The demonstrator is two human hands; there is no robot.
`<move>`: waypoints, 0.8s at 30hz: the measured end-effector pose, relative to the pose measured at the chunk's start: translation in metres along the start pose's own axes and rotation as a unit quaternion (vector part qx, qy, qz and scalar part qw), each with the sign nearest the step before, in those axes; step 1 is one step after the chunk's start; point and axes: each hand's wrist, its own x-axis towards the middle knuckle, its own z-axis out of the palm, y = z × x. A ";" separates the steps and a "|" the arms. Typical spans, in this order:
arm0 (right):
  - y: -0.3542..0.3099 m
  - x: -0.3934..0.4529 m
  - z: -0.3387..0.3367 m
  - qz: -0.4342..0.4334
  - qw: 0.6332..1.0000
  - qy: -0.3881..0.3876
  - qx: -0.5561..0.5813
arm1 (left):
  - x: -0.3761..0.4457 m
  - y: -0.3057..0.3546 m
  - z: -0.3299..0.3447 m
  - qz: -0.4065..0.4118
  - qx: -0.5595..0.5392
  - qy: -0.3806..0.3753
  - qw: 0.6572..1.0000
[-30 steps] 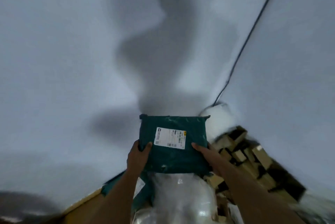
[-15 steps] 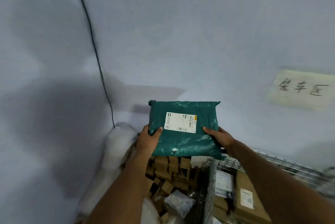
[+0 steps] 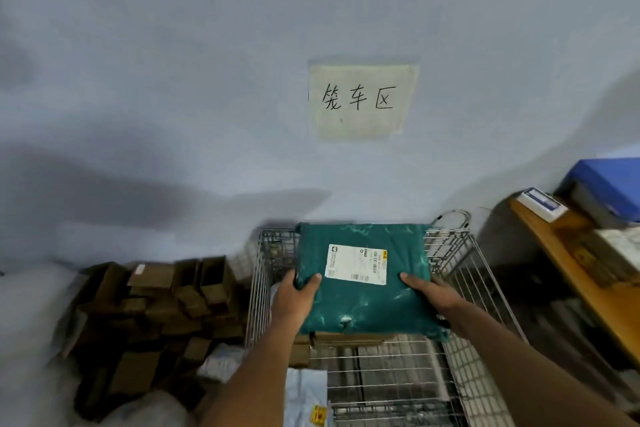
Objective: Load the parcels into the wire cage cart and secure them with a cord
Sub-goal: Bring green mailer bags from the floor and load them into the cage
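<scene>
A flat green parcel (image 3: 363, 309) with a white shipping label is held level over the wire cage cart (image 3: 464, 291). My left hand (image 3: 296, 298) grips its left edge, thumb on top. My right hand (image 3: 427, 295) grips its right edge. Under the green parcel a brown cardboard parcel (image 3: 346, 340) lies inside the cart, and a pale plastic mailer (image 3: 304, 392) lies nearer to me. A loop of grey cord (image 3: 450, 217) hangs at the cart's far right corner.
A heap of small brown cardboard boxes (image 3: 156, 316) lies left of the cart against the wall. A wooden shelf (image 3: 568, 264) with a blue box (image 3: 613, 184) stands on the right. A handwritten paper sign (image 3: 362, 101) is stuck to the wall above.
My view has swung to the right from the box heap to the cart. Both hands have carried the green parcel along and now hold it over the cart.
</scene>
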 end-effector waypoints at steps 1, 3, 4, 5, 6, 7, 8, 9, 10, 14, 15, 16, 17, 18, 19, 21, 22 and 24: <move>0.015 0.010 -0.005 0.021 1.000 0.010 0.012 | 0.009 -0.010 0.014 -0.007 0.017 -0.005 1.000; 0.044 0.027 -0.010 0.052 0.998 0.026 0.031 | 0.023 -0.030 0.036 -0.026 0.045 -0.019 0.998; 0.057 0.040 -0.011 0.062 0.997 0.034 0.042 | 0.033 -0.041 0.047 -0.038 0.051 -0.032 0.997; 0.069 0.053 -0.012 0.072 0.995 0.040 0.052 | 0.044 -0.053 0.057 -0.051 0.056 -0.045 0.996; 0.080 0.071 -0.012 0.086 0.993 0.042 0.064 | 0.057 -0.064 0.066 -0.064 0.064 -0.058 0.994; 0.089 0.088 -0.012 0.098 0.991 0.044 0.076 | 0.071 -0.075 0.074 -0.075 0.074 -0.068 0.992; 0.097 0.103 -0.012 0.107 0.990 0.048 0.082 | 0.081 -0.085 0.080 -0.086 0.077 -0.074 0.991; 0.108 0.122 -0.012 0.115 0.988 0.050 0.089 | 0.094 -0.096 0.085 -0.096 0.071 -0.078 0.990; 0.117 0.141 -0.011 0.120 0.987 0.047 0.095 | 0.106 -0.107 0.090 -0.104 0.062 -0.084 0.989; 0.145 0.214 0.002 0.138 0.983 0.011 0.118 | 0.156 -0.148 0.105 -0.146 0.036 -0.083 0.985; 0.149 0.232 0.004 0.139 0.983 0.003 0.122 | 0.169 -0.157 0.110 -0.147 0.042 -0.079 0.985; 0.152 0.252 0.006 0.141 0.982 -0.003 0.123 | 0.184 -0.167 0.117 -0.146 0.046 -0.075 0.985; 0.154 0.273 0.007 0.141 0.983 -0.004 0.121 | 0.199 -0.175 0.123 -0.143 0.053 -0.072 0.986; 0.154 0.290 0.007 0.136 0.983 -0.003 0.120 | 0.213 -0.179 0.128 -0.138 0.057 -0.072 0.986; 0.154 0.311 0.007 0.130 0.985 -0.004 0.115 | 0.229 -0.185 0.136 -0.136 0.058 -0.071 0.986; 0.152 0.354 0.007 0.112 0.989 -0.006 0.096 | 0.262 -0.193 0.150 -0.133 0.055 -0.072 0.987; 0.152 0.375 0.008 0.094 0.992 -0.005 0.089 | 0.279 -0.196 0.157 -0.129 0.058 -0.069 0.988; 0.148 0.410 0.014 0.056 0.995 0.012 0.080 | 0.309 -0.198 0.168 -0.118 0.088 -0.061 0.987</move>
